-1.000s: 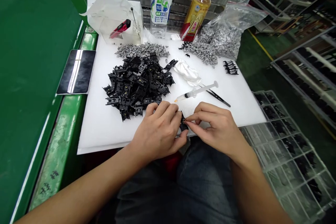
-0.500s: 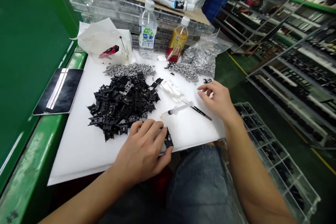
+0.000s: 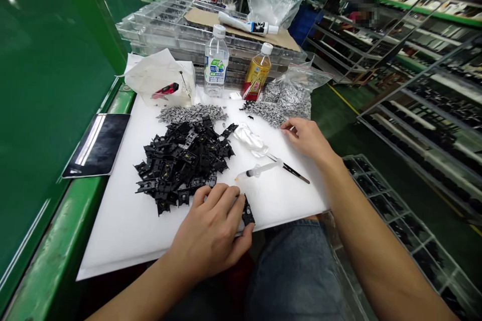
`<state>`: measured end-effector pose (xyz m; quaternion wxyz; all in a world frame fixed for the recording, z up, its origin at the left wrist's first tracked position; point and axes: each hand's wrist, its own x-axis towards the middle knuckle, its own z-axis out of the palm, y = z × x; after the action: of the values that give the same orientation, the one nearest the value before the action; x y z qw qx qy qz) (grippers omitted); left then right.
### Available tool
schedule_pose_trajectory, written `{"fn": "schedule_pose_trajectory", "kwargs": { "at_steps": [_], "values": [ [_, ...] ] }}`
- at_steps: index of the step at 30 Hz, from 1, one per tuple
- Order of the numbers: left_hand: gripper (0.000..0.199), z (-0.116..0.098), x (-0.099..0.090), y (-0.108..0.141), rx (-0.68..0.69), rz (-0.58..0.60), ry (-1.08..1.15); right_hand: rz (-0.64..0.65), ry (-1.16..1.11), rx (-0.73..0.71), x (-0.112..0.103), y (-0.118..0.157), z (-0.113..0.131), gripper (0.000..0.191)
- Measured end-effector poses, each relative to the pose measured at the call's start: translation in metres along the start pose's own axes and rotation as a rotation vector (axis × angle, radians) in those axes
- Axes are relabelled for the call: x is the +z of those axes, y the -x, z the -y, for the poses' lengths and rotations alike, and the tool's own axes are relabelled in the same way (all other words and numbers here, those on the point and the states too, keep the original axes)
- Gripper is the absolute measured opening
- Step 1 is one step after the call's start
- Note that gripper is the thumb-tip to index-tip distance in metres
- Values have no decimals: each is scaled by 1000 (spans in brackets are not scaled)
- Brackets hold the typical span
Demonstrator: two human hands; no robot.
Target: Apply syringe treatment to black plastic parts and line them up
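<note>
My left hand (image 3: 216, 223) is closed around a black plastic part (image 3: 247, 212) at the front edge of the white foam sheet (image 3: 120, 241). Only the right end of that part shows past my fingers. Just beyond this hand lies a heap of similar black plastic parts (image 3: 184, 160). On the right side of the sheet, my right hand (image 3: 307, 138) has its thumb and fingertips together, close to a pile of small grey pieces (image 3: 265, 113). Whatever is between those fingertips is hidden. Between the hands lie a syringe (image 3: 259, 169), tweezers (image 3: 289, 169) and a crumpled white wipe (image 3: 250, 139).
Behind stand a clear bottle (image 3: 216, 62), a yellow-red bottle (image 3: 256, 72) and a bag of grey pieces (image 3: 293, 93). A tablet (image 3: 97, 145) rests on the green rail at left. Stacked clear trays (image 3: 150, 25) are at the back; another compartment tray (image 3: 399, 220) sits low right.
The view has tilted up slightly, so the scene sits lower. My right hand's thumb and fingers have come together over the spot where small black parts lay. My left hand keeps its hold.
</note>
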<state>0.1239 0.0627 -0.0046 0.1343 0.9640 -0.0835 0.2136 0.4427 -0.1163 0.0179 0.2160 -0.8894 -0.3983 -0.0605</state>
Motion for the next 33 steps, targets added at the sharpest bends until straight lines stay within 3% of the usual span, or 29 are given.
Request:
{"fn": "schedule_pose_trajectory", "kwargs": {
  "at_steps": [5,9,11,15,24,33],
  "values": [
    [33,-1,-1,0,2,17,0,-40,-97,-20,-17,59,46,15],
    [33,0,-1,0,4,21,-8,74,-264,-185,-2,114,88,12],
    [33,0,-1,0,11,17,-14,51,-279,-195,9,128,97,8],
    [35,-1,-1,0,14,17,-17,-46,-314,-131,16,131,96,5],
    [35,-2,0,1,20,22,-38,172,-325,-119,0,121,88,6],
    [34,-1,0,0,21,28,-32,154,-550,-200,1,138,136,8]
  ]
}}
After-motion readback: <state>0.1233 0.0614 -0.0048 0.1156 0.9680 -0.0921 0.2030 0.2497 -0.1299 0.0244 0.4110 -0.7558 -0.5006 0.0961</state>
